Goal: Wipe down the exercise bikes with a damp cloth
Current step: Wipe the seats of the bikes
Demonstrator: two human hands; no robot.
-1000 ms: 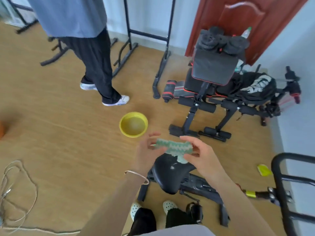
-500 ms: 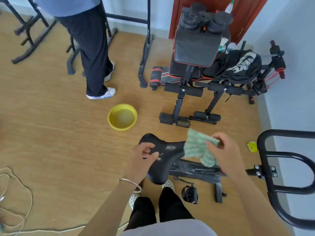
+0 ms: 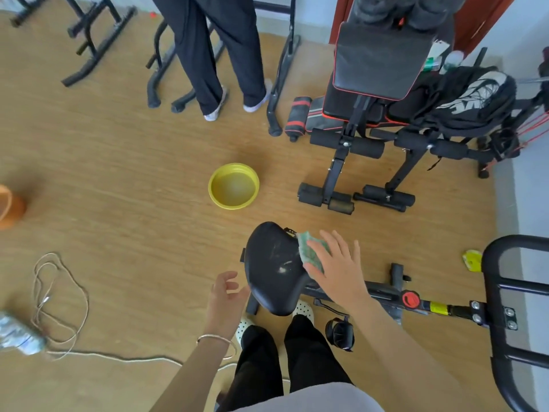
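Home gym corner, daylit.
Wood-plank floor [image 3: 118, 173], pale wall [image 3: 531, 188] at right, red-brown door [image 3: 481, 22] behind black weight bench [image 3: 383, 60].

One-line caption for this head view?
Right hand presses green cloth on black bike saddle; left hand open beside it.

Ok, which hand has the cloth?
The right hand, pressing the green cloth flat on the bike saddle; the left hand hovers empty beside it.

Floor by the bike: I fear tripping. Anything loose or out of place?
A cable lies in loose loops at left, and a yellow scrap lies by the black frame. The basin stands upright, nothing spilled.
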